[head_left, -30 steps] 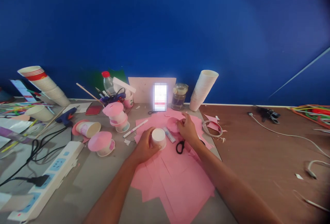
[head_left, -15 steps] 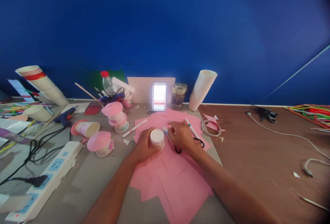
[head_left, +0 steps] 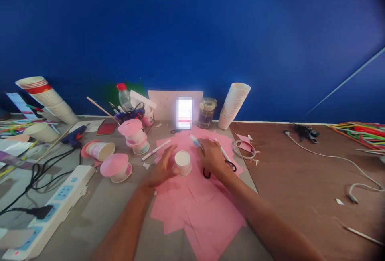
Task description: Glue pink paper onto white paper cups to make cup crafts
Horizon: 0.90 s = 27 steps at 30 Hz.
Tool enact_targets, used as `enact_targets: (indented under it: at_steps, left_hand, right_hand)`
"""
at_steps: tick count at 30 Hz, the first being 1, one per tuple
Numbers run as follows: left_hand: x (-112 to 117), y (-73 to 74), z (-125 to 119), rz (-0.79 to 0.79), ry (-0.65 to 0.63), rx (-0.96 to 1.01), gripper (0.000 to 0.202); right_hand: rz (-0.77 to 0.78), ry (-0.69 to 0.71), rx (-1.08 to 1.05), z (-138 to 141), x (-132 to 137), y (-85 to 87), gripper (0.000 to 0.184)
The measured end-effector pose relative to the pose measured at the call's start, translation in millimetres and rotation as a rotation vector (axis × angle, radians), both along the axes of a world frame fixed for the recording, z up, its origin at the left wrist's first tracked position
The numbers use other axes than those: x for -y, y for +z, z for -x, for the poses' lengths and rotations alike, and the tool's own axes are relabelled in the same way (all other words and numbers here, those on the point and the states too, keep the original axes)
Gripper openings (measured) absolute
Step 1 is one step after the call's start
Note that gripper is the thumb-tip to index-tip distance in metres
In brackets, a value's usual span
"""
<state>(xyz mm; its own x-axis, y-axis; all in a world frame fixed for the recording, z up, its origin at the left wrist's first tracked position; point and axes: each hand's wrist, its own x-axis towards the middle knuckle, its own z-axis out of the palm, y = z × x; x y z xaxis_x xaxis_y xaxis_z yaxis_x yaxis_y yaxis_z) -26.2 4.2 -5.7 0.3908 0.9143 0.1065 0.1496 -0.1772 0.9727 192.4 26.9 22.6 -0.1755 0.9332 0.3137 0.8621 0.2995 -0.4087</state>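
Note:
An upside-down white paper cup [head_left: 182, 162] stands on the layered pink paper sheets [head_left: 207, 213]. Close to its left side is my left hand [head_left: 162, 168], fingers apart and holding nothing. To the right of the cup, my right hand [head_left: 209, 154] has its fingers over a white marker [head_left: 196, 140] with a light blue part, whose end sticks out toward the far left. Beneath and beside that hand show the black handles of scissors [head_left: 231, 166], the rest covered. Another white marker [head_left: 221, 149] lies just beyond the right hand.
Pink-topped paper cups [head_left: 116, 166] and a white-and-pink marker [head_left: 156, 150] lie to the left. Further left are a power strip [head_left: 60, 205] and a blue glue gun [head_left: 75, 133]. At the back stand a glass jar [head_left: 207, 112], a lit phone [head_left: 184, 112] and a tall cup stack [head_left: 234, 106].
My left hand has let go of the cup and moved slightly left. My right hand has turned flatter, and the marker under it has shifted away from me, its end now pointing far left.

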Motion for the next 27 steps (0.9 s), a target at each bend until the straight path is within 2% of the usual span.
enact_targets:
  at_steps: [2,4,7,11,13,15,17,22,27]
  left_hand:
    - [-4,1.2,2,-0.022,0.109,0.227,0.070]
    - [-7,3.1,2,-0.045,0.224,0.406,0.059]
    - [-6,7.9,-3,-0.115,0.257,0.506,0.049]
    - [4,18.6,-8,-0.203,0.179,0.411,0.053]
    - [10,24.6,-10,-0.191,0.160,0.323,0.046]
    - [13,29.0,-11,-0.190,0.203,0.266,0.032]
    - [13,30.8,-10,-0.209,0.239,0.236,0.027]
    - [11,29.4,-9,-0.294,0.201,0.128,0.049]
    - [15,34.6,-14,-0.357,0.184,0.012,0.022]
  right_hand:
    - [-0.002,0.045,-0.301,-3,-2,5.0,0.032]
    - [0.075,0.138,-0.557,-4,0,13.0,0.034]
    - [0.158,0.287,-0.717,-1,13,27.3,0.028]
    - [0.191,0.340,-0.719,8,31,39.4,0.021]
    - [0.208,0.378,-0.722,11,35,40.7,0.017]
    - [0.193,0.370,-0.753,12,35,39.7,0.016]
    - [0.163,0.334,-0.804,13,33,37.3,0.015]
    - [0.195,0.336,-0.891,18,30,28.2,0.018]
    - [0.230,0.405,-0.862,20,33,26.2,0.024]
